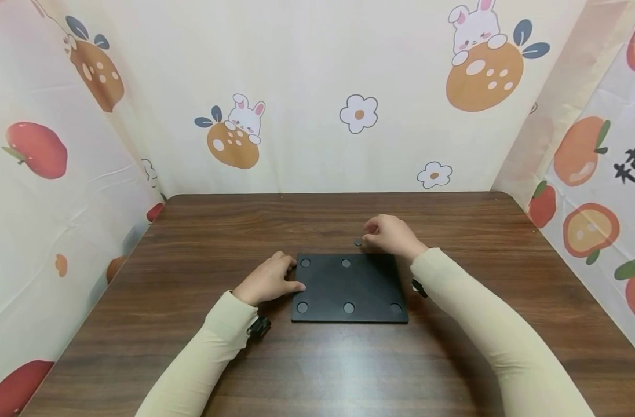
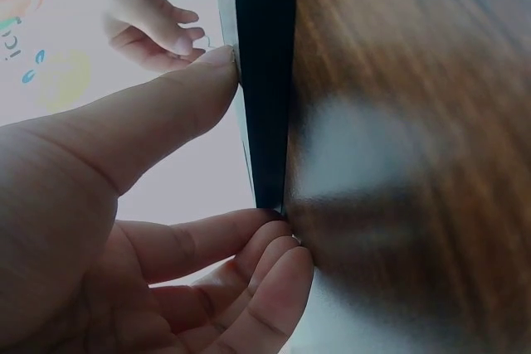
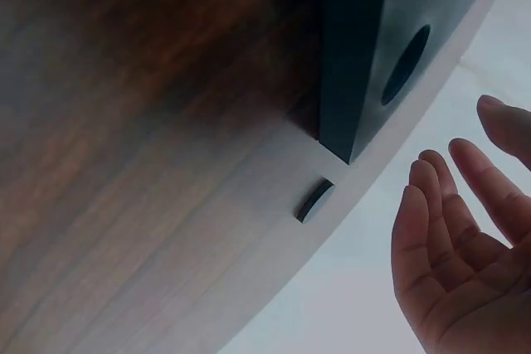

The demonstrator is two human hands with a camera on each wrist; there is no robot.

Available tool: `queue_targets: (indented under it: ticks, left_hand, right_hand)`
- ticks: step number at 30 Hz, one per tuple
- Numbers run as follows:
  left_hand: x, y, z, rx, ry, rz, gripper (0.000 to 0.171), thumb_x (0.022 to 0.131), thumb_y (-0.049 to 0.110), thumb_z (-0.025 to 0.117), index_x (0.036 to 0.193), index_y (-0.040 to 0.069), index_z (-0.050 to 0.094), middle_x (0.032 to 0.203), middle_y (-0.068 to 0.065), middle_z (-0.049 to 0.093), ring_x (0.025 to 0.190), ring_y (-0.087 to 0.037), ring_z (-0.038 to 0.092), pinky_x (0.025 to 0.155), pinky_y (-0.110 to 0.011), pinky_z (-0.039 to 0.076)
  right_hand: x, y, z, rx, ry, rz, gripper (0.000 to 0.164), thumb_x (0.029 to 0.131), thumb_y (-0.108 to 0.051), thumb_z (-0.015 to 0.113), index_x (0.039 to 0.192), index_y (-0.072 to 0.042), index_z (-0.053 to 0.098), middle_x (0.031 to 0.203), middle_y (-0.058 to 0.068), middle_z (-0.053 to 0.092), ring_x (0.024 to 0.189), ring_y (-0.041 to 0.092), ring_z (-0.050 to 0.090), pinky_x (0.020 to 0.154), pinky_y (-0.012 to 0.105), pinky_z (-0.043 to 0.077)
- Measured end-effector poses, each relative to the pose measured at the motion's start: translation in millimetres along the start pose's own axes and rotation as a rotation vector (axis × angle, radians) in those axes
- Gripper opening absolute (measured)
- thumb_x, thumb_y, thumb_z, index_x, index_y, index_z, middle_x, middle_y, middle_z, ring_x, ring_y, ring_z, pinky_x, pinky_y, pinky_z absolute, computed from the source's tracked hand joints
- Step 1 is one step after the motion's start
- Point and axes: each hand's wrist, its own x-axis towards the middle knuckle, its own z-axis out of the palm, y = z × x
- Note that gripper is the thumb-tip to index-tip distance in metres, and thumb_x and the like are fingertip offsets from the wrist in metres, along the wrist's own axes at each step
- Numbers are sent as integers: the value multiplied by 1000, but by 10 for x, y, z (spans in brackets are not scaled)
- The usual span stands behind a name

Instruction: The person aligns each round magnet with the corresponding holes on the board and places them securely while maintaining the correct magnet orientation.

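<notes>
A flat black rectangular board [image 1: 325, 284] lies on the table, with several round inset spots along its front and back edges. At its left edge, my left hand [image 1: 269, 279] holds it, thumb on the upper face and fingers curled at the side; the left wrist view shows the thumb [image 2: 187, 93] against the board [image 2: 265, 80]. A small dark disc [image 1: 358, 242] lies on the table just behind the board, also seen as a disc [image 3: 315, 200] in the right wrist view. My right hand [image 1: 393, 236] hovers beside this disc, fingers loosely bent and holding nothing, covering the board's back right corner.
The brown wood-grain table [image 1: 218, 226] extends around the board on all sides. Behind it hangs a pale curtain [image 1: 307, 145] printed with rabbits, fruit and flowers, and similar printed cloth [image 1: 36, 231] lines both sides.
</notes>
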Motion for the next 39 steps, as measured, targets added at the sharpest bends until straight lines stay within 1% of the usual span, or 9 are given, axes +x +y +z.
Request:
queue_targets:
  ticks: [7, 16, 23, 29, 39]
  left_hand:
    - [3, 6, -3, 3, 5, 2, 59, 84, 36, 77, 129, 2, 60, 117, -9, 56, 99, -19, 55, 88, -39, 50]
    - [0, 6, 0, 2, 6, 1, 59, 84, 36, 77, 129, 2, 59, 116, -9, 56, 99, -19, 56, 88, -38, 50]
    - [0, 3, 0, -1, 3, -3, 59, 84, 36, 77, 129, 2, 60, 116, -9, 56, 100, -19, 56, 89, -38, 50]
    - [-3, 0, 1, -3, 7, -2, 60, 84, 36, 78, 129, 2, 60, 117, -9, 56, 100, -19, 56, 89, -39, 50]
    - [-6, 2, 2, -3, 9, -4, 60, 84, 37, 78, 129, 2, 60, 116, -9, 56, 100, -19, 57, 89, -39, 50]
  right_hand:
    - [96, 9, 64, -71, -8, -24, 27, 92, -21, 68, 113, -4, 71, 110, 14, 70, 101, 29, 66, 89, 47, 53]
    - [176, -55, 92, -125, -72, -12, 24, 90, -21, 70, 109, -7, 74, 103, 10, 73, 94, 25, 67, 87, 45, 53]
    - [199, -73, 110, -170, -104, -29, 19, 90, -19, 70, 105, -7, 75, 101, 9, 74, 89, 23, 67, 85, 44, 54]
    - [215, -77, 123, -198, -104, -28, 20, 90, -18, 70, 107, -7, 75, 104, 11, 74, 92, 25, 67, 86, 45, 54]
    - [222, -80, 136, -224, -97, -38, 18, 90, -17, 69, 104, -7, 76, 103, 11, 74, 92, 26, 68, 86, 46, 54]
